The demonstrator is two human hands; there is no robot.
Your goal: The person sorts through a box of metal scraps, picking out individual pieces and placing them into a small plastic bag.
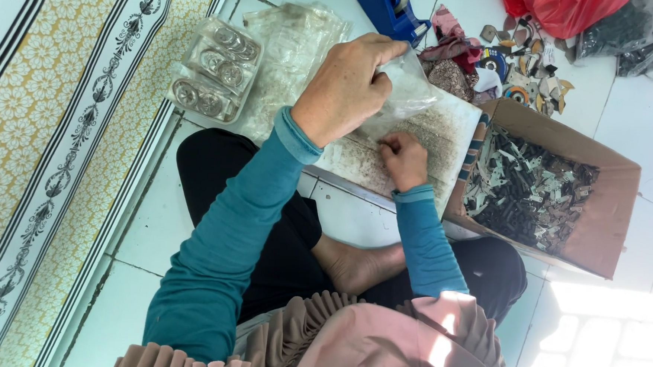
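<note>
Fingers of the left hand are curled shut, pinching a small clear plastic bag at its mouth and holding it just above the worn white board. Fingers of the right hand are bunched in a loose fist, knuckles up, resting on the board; whether they grip anything small, cannot tell, the fingertips are hidden. Board lies across the person's lap, speckled with dark crumbs and dust.

Risks, as a guess: the bag is thin and held by one edge, so a slack pinch could let it slip or spill its contents onto the board. The board sits on crossed legs with no firm support, so a knee shift could tip it toward the cardboard box touching its right edge. Tiny pieces on the board could roll off to the tile floor below.

Around the board: the box to its right is full of small dark and pale parts. Beyond the board's far edge sit a blue tape dispenser, a heap of colourful scraps, a red bag and dark bagged pieces. Left of the board lie more clear bags and a packet of round clear pieces, then a patterned yellow mat. The left forearm crosses the board's near side and hides part of it.
</note>
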